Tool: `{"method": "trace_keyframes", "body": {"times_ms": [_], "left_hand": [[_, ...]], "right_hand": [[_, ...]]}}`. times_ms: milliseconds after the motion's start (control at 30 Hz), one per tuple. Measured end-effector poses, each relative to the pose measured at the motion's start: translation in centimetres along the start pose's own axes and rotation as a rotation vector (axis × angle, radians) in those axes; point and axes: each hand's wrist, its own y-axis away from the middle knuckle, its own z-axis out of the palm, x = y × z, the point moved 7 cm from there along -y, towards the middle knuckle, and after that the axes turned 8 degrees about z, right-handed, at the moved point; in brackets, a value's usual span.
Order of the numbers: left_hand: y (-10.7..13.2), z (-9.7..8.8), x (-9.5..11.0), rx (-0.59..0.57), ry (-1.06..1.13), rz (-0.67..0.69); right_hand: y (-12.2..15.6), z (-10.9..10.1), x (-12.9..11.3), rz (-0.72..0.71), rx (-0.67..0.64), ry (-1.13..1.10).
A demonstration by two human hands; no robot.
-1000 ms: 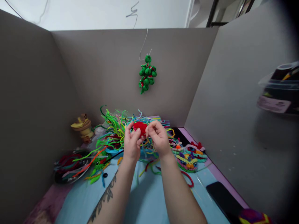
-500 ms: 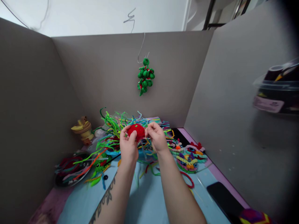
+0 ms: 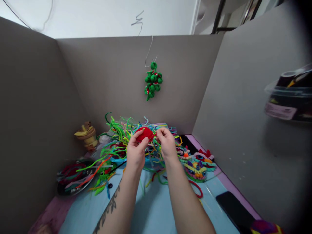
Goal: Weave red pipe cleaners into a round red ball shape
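I hold a small red fuzzy ball (image 3: 144,133), made of pipe cleaner, up in front of me with both hands. My left hand (image 3: 135,153) pinches its left and lower side with thumb and fingers. My right hand (image 3: 167,143) pinches its right edge with closed fingertips. Behind the ball lies a tangled heap of pipe cleaners (image 3: 122,135), mostly green, yellow and blue.
Grey partition walls enclose a light blue mat (image 3: 151,208). A green pipe-cleaner ornament (image 3: 152,81) hangs on a wire hook. A yellow figure (image 3: 85,134) and a dark plate (image 3: 73,177) stand left. Colourful woven pieces (image 3: 198,164) and a black phone (image 3: 235,211) lie right.
The red ball has turned and shifted a little between my fingers; both hands have stayed at about the same place, still pinching it.
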Motion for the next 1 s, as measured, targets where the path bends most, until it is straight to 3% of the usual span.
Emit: {"method": "trace_keyframes", "body": {"times_ms": [267,433,600,767,900,1000], "left_hand": [[-0.6,-1.0,0.7,0.071,-0.001,0.08],[-0.7,-1.0,0.6,0.074,0.024,0.09],[-0.5,-1.2,0.5,0.105,0.021,0.099],[-0.1,-0.3,0.7,0.018,-0.019,0.126],[0.2,0.3,1.0,-0.053,0.005,0.085],[0.1,0.2,1.1,-0.046,0.004,0.038]], "right_hand": [[1.5,2.3,-1.6,0.022,-0.206,0.056],[1.4,2.7,-0.9,-0.011,-0.168,0.105],[1.2,2.7,0.4,0.045,-0.11,0.036],[1.0,3.2,1.5,0.17,-0.16,-0.178],[0.8,3.1,1.3,0.182,-0.181,-0.227],[0.6,2.7,1.2,0.176,-0.166,-0.226]]}}
